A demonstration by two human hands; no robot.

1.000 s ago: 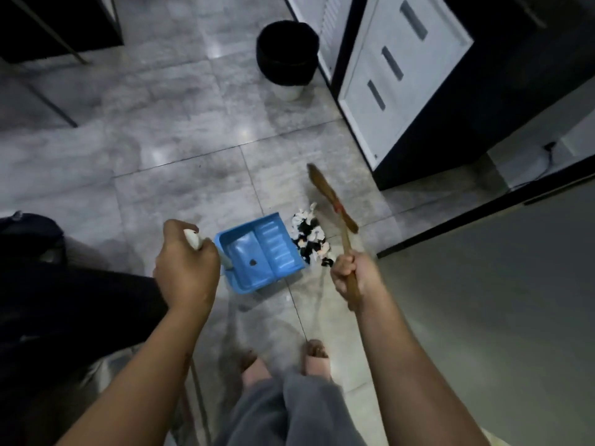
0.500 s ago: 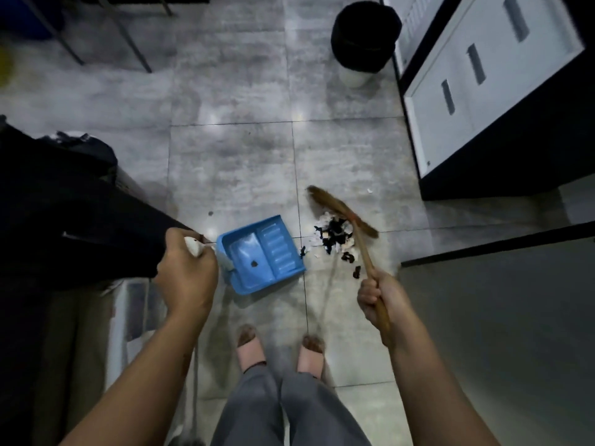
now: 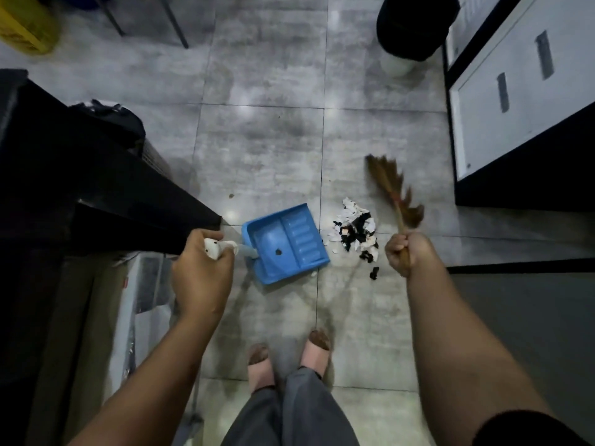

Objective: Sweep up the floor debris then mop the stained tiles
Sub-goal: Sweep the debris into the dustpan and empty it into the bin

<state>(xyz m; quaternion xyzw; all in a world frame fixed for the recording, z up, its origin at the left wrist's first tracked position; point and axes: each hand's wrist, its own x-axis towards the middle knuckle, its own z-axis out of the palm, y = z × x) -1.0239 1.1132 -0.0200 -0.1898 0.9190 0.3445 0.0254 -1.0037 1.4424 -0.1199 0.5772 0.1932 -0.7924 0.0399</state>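
Observation:
A blue dustpan rests on the grey floor tiles, its mouth facing right, one dark scrap inside it. My left hand grips its white-tipped handle. Just right of the pan lies a small pile of black and white debris, with a few loose black bits nearer me. My right hand is closed on the handle of a brown straw broom, whose bristles are lifted and blurred beyond the pile. A dark stain shows on the tile beyond the pan.
A black bin stands at the far right beside a white cabinet. A dark desk fills the left. A yellow object sits far left. My slippered feet stand just behind the pan.
The broom head has swung up and to the right, away from the debris pile. The pile has spread a little toward me. The dustpan stays put; the view has shifted.

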